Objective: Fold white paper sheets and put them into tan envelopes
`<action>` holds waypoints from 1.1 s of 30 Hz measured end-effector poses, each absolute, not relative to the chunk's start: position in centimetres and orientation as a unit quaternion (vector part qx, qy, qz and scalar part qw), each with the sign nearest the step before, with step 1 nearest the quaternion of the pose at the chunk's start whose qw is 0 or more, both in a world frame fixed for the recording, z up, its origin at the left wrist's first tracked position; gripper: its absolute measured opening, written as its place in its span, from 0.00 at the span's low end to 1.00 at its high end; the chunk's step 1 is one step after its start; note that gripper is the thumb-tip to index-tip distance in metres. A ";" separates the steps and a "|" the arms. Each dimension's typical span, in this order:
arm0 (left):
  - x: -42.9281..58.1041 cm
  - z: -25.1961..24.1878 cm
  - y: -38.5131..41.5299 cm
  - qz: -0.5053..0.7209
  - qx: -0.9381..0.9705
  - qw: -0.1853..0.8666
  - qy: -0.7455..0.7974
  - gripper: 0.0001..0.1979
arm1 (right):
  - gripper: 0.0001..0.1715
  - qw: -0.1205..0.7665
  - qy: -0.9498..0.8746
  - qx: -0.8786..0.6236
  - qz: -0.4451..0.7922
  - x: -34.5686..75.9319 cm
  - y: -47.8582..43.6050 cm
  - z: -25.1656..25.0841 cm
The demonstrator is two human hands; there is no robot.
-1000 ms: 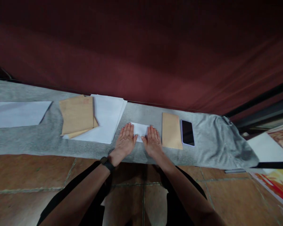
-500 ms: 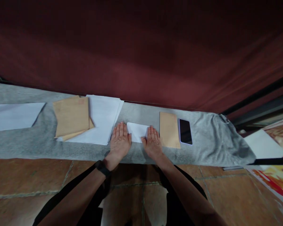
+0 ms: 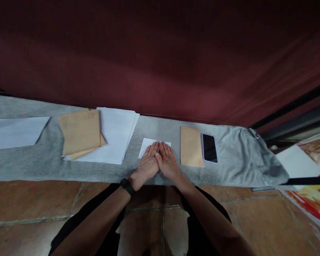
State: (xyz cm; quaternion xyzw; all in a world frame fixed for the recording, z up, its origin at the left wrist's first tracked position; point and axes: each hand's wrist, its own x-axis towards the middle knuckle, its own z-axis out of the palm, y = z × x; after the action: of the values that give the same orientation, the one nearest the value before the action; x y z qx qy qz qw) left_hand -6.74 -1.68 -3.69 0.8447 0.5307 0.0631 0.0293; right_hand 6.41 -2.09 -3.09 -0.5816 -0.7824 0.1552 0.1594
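A small folded white paper [image 3: 147, 144] lies on the grey cloth [image 3: 29, 167] in front of me. My left hand [image 3: 147, 165] and my right hand [image 3: 167, 163] lie flat on it side by side, fingers stretched out and touching each other at the middle. They cover most of the paper; only its far edge and left corner show. A black band sits on my left wrist. Just right of my right hand lies a single brown envelope [image 3: 191, 146].
A dark phone [image 3: 209, 148] lies right of the envelope. To the left, brown envelopes [image 3: 80, 132] rest on a stack of white sheets [image 3: 117, 135]; another white sheet [image 3: 14, 132] lies far left. A dark red curtain hangs behind. Tiled floor is below, printed sheets [image 3: 309, 199] at right.
Both hands slid inward over the folded paper, from its two ends to its middle, until they met. Nothing else moved.
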 end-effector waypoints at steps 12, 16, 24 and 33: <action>-8.9 -3.5 -0.4 0.069 0.800 0.009 0.597 0.31 | 0.40 0.140 -0.765 -0.623 0.083 7.4 -1.5 -4.1; -9.5 -3.5 -0.4 0.076 0.788 0.003 0.611 0.33 | 0.40 0.142 -0.763 -0.628 0.061 7.8 -1.4 -4.4; -9.9 -3.6 -0.8 0.082 0.767 -0.006 0.637 0.35 | 0.39 0.140 -0.754 -0.640 0.057 8.0 -1.7 -4.4; -9.6 -3.3 -1.0 0.106 0.779 -0.006 0.618 0.31 | 0.34 0.127 -0.817 -0.559 0.067 6.5 -3.4 -4.3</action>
State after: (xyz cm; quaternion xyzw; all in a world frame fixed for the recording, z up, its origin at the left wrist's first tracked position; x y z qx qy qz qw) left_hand -9.60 -1.04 -3.25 0.7792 0.6177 0.1059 -0.0061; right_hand 6.52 -3.39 -4.30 -0.5590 -0.8166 0.0666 0.1272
